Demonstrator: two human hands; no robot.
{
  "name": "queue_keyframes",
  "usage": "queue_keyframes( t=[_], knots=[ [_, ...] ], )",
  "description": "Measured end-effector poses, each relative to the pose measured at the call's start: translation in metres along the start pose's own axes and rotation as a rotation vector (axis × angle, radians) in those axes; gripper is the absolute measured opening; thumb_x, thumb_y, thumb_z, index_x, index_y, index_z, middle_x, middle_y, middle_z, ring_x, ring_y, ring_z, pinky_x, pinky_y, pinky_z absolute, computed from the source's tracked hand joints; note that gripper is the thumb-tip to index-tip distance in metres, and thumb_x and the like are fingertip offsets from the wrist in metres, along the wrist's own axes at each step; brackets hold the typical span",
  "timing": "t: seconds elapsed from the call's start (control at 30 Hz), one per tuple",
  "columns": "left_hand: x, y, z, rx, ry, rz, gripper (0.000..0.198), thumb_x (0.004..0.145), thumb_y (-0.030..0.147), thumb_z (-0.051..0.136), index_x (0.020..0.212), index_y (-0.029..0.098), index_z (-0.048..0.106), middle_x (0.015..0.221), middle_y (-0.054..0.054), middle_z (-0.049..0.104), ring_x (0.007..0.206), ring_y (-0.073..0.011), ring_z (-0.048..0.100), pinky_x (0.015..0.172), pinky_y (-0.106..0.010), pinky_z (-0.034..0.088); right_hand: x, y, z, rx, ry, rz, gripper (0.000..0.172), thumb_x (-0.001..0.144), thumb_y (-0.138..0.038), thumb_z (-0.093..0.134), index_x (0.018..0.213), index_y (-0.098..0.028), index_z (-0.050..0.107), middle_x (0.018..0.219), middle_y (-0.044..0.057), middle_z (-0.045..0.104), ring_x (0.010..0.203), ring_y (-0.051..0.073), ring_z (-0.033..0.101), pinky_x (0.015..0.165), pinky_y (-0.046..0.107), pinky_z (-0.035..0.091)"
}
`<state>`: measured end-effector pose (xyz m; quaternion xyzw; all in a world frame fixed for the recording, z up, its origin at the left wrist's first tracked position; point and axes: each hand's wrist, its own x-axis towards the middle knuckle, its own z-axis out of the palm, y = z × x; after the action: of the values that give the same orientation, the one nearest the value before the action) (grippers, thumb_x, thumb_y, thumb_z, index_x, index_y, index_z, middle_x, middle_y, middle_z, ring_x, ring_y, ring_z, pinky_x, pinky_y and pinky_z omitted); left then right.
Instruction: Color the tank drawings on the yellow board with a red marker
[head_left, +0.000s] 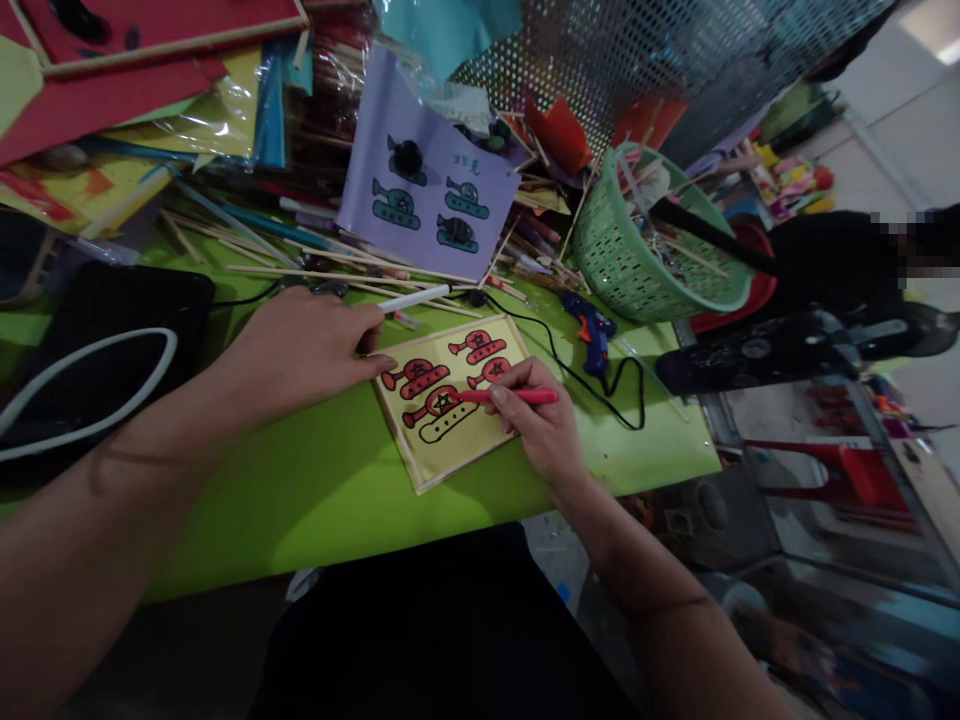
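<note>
A yellow card (450,440) with several tank outlines, most filled in red, lies on the green table (315,500). My right hand (536,425) grips a red marker (517,396) whose tip rests on the lower left tank. My left hand (300,345) lies flat at the card's upper left corner, fingers stretched out and pressing the card's edge. A white pen (412,298) lies just beyond its fingertips.
A purple sheet (427,190) with blue-green tanks leans at the back among thin wooden sticks (330,270). A green basket (637,250) and blue glue gun (589,325) with black cord sit right. A black pad with a white ring (97,380) lies left.
</note>
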<state>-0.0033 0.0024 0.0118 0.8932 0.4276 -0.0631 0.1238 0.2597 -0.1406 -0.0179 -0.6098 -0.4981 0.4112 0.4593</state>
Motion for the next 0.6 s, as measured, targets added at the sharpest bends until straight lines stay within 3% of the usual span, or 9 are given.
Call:
queue_keyframes(
  t=[0.2, 0.33, 0.47, 0.6],
  knots=[
    [-0.0015, -0.0014, 0.0008, -0.050, 0.035, 0.023, 0.034, 0.104, 0.058, 0.061, 0.092, 0.027, 0.066, 0.074, -0.004, 0.073, 0.075, -0.0267, 0.067, 0.073, -0.040, 0.036, -0.0003, 0.0015, -0.0005, -0.007, -0.006, -0.014, 0.039, 0.099, -0.057, 0.088, 0.088, -0.026, 0.067, 0.076, -0.001, 0.070, 0.066, 0.016, 0.058, 0.060, 0.031, 0.046],
    [-0.0008, -0.0012, 0.0017, -0.040, 0.014, -0.003, 0.034, 0.103, 0.060, 0.061, 0.095, 0.028, 0.069, 0.075, -0.005, 0.074, 0.079, -0.0300, 0.071, 0.075, -0.042, 0.037, 0.0002, 0.0021, -0.0008, 0.012, -0.008, -0.027, 0.034, 0.099, -0.051, 0.087, 0.089, -0.026, 0.068, 0.076, -0.001, 0.071, 0.067, 0.016, 0.060, 0.062, 0.031, 0.046],
    [-0.0016, -0.0001, 0.0009, -0.024, -0.024, -0.001, 0.038, 0.105, 0.059, 0.055, 0.102, 0.026, 0.072, 0.080, -0.010, 0.076, 0.083, -0.0364, 0.073, 0.078, -0.045, 0.039, 0.0007, 0.0016, -0.0002, -0.007, 0.009, -0.027, 0.036, 0.099, -0.055, 0.088, 0.089, -0.026, 0.069, 0.077, -0.001, 0.071, 0.066, 0.015, 0.059, 0.061, 0.031, 0.046],
    [-0.0038, -0.0006, 0.0003, -0.071, 0.009, -0.002, 0.034, 0.104, 0.057, 0.058, 0.099, 0.026, 0.069, 0.078, -0.007, 0.073, 0.080, -0.0322, 0.068, 0.078, -0.043, 0.035, 0.0003, 0.0005, 0.0002, -0.005, 0.008, -0.029, 0.042, 0.099, -0.061, 0.089, 0.089, -0.025, 0.069, 0.078, -0.001, 0.070, 0.066, 0.016, 0.059, 0.062, 0.031, 0.048]
  ],
)
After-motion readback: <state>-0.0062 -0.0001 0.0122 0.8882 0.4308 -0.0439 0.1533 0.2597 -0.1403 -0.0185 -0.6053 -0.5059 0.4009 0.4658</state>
